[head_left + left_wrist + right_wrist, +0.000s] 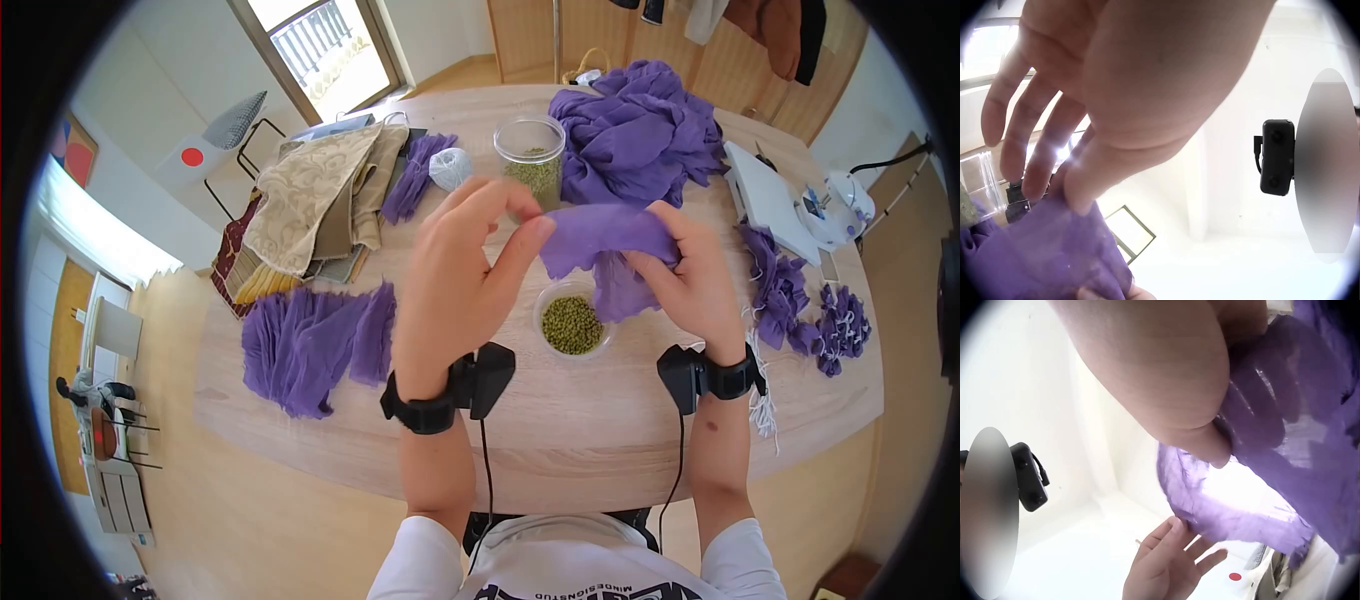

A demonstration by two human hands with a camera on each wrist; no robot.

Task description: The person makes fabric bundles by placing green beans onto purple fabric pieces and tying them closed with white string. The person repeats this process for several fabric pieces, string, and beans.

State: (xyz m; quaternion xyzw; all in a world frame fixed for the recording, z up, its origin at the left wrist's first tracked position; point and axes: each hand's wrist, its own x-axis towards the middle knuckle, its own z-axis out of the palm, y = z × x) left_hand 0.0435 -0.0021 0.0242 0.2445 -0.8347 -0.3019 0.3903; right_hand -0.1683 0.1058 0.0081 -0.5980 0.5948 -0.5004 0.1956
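A strip of sheer purple cloth [610,232] is stretched between both hands, above a small clear tub of green beans [572,325]. The left hand [460,270] pinches its left end between thumb and index finger; in the left wrist view the other fingers of that hand [1054,94] are spread. At the other end the right hand [690,275] grips the cloth with its thumb, and part of the cloth hangs down beside it. In the right wrist view the fingers of the right hand [1166,375] show through the thin cloth [1310,456].
Behind the hands stand a clear jar of green beans [530,165], a ball of pale yarn [450,169] and a heap of purple cloth [640,135]. Folded fabrics [310,200] and a purple piece [310,345] lie left. Tied purple bundles [780,290] and a white machine [835,210] are right.
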